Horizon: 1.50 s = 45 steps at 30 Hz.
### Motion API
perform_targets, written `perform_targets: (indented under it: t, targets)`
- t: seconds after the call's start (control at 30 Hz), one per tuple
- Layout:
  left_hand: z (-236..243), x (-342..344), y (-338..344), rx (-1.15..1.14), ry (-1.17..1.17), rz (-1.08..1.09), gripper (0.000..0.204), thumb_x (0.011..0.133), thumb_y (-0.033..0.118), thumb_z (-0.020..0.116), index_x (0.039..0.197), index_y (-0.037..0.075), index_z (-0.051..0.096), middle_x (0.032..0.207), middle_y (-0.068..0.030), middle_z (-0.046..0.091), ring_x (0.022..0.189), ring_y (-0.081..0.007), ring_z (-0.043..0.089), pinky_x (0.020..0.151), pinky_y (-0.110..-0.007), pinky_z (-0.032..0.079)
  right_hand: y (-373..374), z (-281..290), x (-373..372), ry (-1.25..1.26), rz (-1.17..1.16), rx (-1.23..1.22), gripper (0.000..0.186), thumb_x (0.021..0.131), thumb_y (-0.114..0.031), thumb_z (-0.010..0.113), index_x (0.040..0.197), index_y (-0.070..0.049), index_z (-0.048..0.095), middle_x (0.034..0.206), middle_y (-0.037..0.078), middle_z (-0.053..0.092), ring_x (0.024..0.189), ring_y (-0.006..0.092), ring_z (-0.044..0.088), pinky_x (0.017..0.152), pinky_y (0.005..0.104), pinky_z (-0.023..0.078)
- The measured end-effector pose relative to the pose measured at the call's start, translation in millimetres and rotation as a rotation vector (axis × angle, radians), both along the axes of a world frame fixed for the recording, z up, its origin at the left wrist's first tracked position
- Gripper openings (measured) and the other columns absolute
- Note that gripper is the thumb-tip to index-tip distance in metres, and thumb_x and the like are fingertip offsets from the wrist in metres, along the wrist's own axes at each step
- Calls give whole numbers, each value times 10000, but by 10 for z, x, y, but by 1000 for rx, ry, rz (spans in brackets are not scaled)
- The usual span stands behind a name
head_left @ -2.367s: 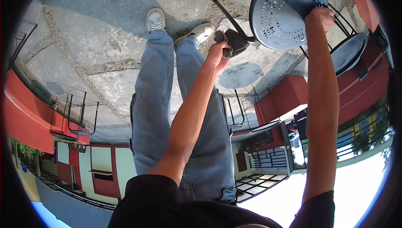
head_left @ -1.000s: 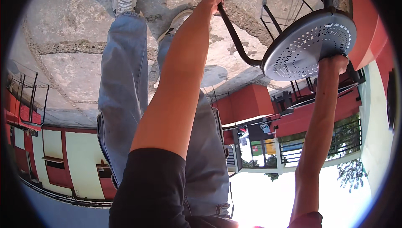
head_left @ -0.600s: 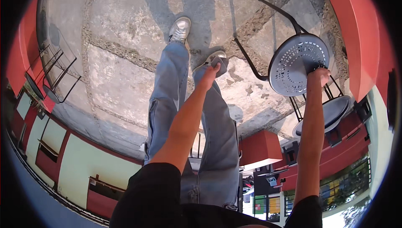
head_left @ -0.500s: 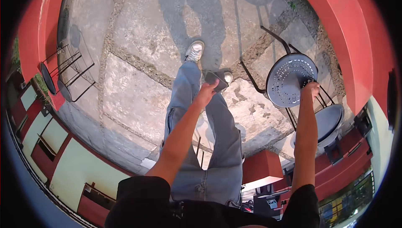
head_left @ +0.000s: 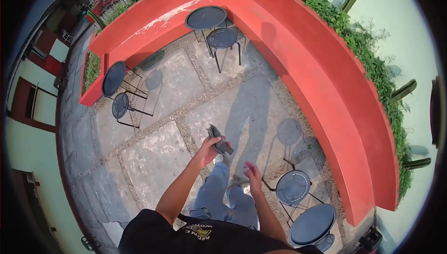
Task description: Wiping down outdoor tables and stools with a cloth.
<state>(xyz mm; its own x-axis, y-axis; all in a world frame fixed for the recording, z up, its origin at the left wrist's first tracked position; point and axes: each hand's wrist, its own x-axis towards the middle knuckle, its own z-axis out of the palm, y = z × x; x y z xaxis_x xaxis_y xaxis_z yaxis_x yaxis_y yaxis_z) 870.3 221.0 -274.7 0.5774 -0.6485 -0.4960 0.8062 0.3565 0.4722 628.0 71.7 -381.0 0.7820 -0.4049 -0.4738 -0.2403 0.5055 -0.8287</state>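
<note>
In front of my legs, my left hand [head_left: 210,149] is closed around a folded dark grey cloth [head_left: 224,147], with the thumb on top and a loose corner sticking up. My right hand [head_left: 253,175] is lifted in the air with its fingers apart and slightly bent, holding nothing. Nearest to it on the right stands a black metal stool [head_left: 293,187] with a pierced round seat. Just behind that stool is a round black table [head_left: 313,224].
A red bench wall [head_left: 307,67] curves along the far and right sides, with green plants [head_left: 344,44] above. Another table [head_left: 206,17] and stool [head_left: 222,38] stand at its far corner. A third table [head_left: 113,78] and stool [head_left: 120,105] stand left on the stone paving [head_left: 158,154].
My right hand has let go of the pierced stool seat and come in toward my body. The view has swung up and leftward, bringing the bench and far tables in. The cloth stays in my left hand.
</note>
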Motion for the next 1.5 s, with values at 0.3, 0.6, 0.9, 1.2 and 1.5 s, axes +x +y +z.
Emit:
perform_targets:
  t: [0.3, 0.6, 0.9, 1.2, 1.5]
  targets:
    - [352, -173, 996, 182, -41, 124, 357, 1049, 244, 704, 1307, 21, 595, 1155, -121, 709, 1079, -255, 724, 975, -448, 602, 655, 1255, 1553, -132, 606, -197, 427, 936, -95, 827, 1318, -33, 646, 1267, 82, 690, 1156, 181, 677, 1056, 364, 544]
    - [816, 1149, 1226, -101, -140, 27, 581, 871, -42, 633, 1441, -14, 528, 1353, -146, 668, 1267, -285, 650, 1142, -453, 493, 436, 2425, 2794, -144, 628, -204, 340, 991, -103, 759, 1315, -11, 710, 1088, 12, 727, 1003, 81, 653, 920, 257, 528]
    - [1475, 2569, 730, 125, -284, -57, 544, 937, 17, 797, 1433, 46, 574, 1290, -90, 683, 1187, -191, 669, 1031, -342, 556, 70, 2857, 4016, -191, 290, 92, 244, 1078, -193, 590, 1239, -42, 693, 1122, 24, 682, 1047, 115, 654, 944, 324, 548]
    - [1785, 4198, 37, 116, -342, 173, 623, 952, -80, 708, 1520, 61, 493, 1404, -123, 625, 1271, -229, 636, 1075, -382, 551, -311, 2003, 5804, -406, 376, 1114, 613, 1076, -533, 565, 1466, -60, 560, 1466, 100, 603, 1375, 266, 531, 1203, 489, 357]
    - [1995, 5863, -530, 414, -515, 171, 607, 950, -47, 719, 1503, 80, 505, 1355, -114, 619, 1255, -197, 606, 1066, -358, 513, -965, 2291, 7870, -280, 256, 677, 396, 1040, -215, 668, 1397, -62, 594, 1341, 69, 694, 1199, 202, 685, 1062, 413, 534]
